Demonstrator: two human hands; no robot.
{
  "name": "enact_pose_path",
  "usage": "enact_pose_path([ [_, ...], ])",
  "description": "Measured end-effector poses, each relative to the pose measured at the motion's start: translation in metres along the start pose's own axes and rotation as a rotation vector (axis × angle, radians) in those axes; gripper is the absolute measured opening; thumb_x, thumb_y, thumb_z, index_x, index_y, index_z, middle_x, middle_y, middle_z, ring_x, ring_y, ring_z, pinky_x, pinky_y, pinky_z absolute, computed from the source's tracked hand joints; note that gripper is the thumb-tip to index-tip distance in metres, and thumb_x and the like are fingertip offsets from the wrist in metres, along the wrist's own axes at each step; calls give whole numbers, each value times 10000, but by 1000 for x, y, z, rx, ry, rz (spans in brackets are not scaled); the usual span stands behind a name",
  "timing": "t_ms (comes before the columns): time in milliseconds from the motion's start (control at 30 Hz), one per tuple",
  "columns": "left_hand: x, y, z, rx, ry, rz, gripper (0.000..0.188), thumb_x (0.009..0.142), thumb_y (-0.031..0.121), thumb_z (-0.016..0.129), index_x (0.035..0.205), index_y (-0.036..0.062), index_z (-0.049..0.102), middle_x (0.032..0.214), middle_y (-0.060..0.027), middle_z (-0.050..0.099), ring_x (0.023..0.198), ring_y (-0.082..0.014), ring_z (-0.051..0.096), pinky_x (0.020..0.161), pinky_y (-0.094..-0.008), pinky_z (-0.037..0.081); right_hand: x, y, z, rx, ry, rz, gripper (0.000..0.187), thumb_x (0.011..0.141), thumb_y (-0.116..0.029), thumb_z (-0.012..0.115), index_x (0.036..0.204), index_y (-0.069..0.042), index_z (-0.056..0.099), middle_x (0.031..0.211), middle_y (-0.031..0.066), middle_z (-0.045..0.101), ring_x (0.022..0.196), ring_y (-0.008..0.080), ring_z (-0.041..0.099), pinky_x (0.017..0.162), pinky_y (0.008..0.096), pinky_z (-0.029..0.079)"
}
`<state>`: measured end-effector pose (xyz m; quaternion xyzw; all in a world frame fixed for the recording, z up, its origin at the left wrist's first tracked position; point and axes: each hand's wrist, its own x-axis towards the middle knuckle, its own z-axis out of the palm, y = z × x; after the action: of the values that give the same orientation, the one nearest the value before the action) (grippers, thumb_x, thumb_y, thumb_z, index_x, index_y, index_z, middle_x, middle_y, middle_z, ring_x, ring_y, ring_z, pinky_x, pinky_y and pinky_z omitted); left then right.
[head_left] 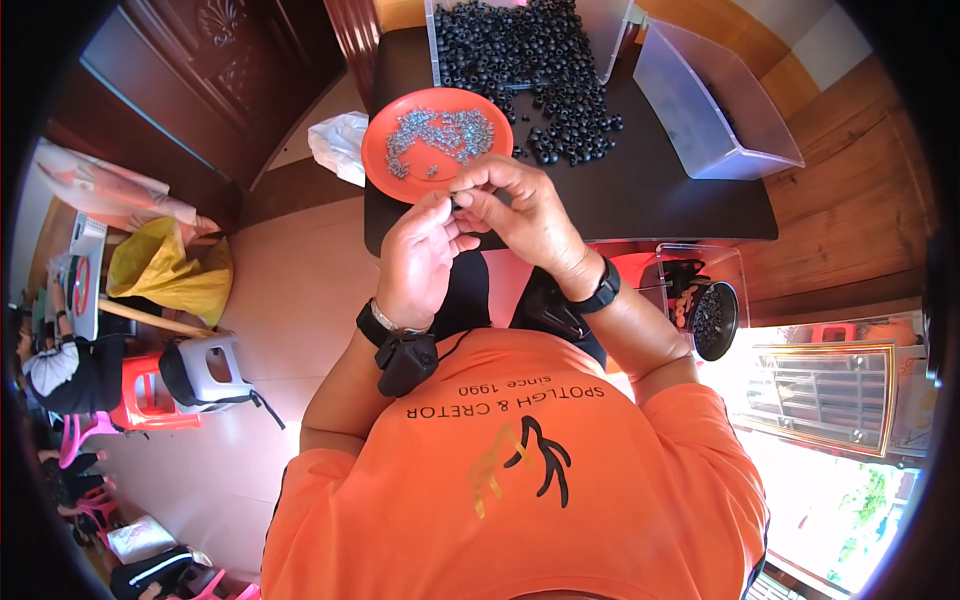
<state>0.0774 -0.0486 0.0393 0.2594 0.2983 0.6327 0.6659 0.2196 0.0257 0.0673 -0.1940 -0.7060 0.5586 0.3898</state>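
Observation:
My left hand (415,258) and my right hand (527,212) meet at the fingertips just over the near edge of an orange-red plate (375,165). Pinched between them is a small black piece (457,202), mostly hidden by the fingers. Small silvery metal parts (462,132) lie scattered on the plate. Beyond it, a heap of small, round, shiny black pieces (570,115) spills from a clear plastic bin (607,50) onto the dark table (640,195).
A translucent bin (690,110) stands at the table's right. Below the table edge, a clear box (742,262) and a black bowl (722,345) of small parts sit to my right. A white bag (340,145) lies left of the plate. People and plastic stools (215,370) are at far left.

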Motion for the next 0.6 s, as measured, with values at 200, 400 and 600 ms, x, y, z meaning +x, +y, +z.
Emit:
enact_pose_path([
  [200, -3, -7, 4, -30, 31, -16, 258, 959, 246, 447, 1113, 79, 568, 1036, -18, 592, 971, -142, 560, 860, -329, 442, -13, 14, 9, -241, 192, -202, 73, 838, -34, 675, 909, -27, 656, 855, 69, 633, 792, 171, 651, 704, 283, 523],
  [400, -3, -10, 1, -21, 15, -35, 231, 955, 256, 441, 1047, 84, 564, 1019, -2, 581, 955, -122, 553, 858, -322, 442, -18, 23, 6, -629, 151, -502, 270, 713, -4, 724, 956, -81, 635, 929, 67, 672, 864, 278, 655, 767, 364, 528],
  [600, -5, -10, -3, 12, -5, -10, 229, 960, 260, 442, 1017, 74, 562, 1007, -26, 594, 941, -144, 570, 848, -321, 443, -17, 14, 2, -593, 117, -433, 240, 719, -17, 735, 933, -73, 641, 927, 67, 674, 874, 269, 652, 786, 365, 520],
])
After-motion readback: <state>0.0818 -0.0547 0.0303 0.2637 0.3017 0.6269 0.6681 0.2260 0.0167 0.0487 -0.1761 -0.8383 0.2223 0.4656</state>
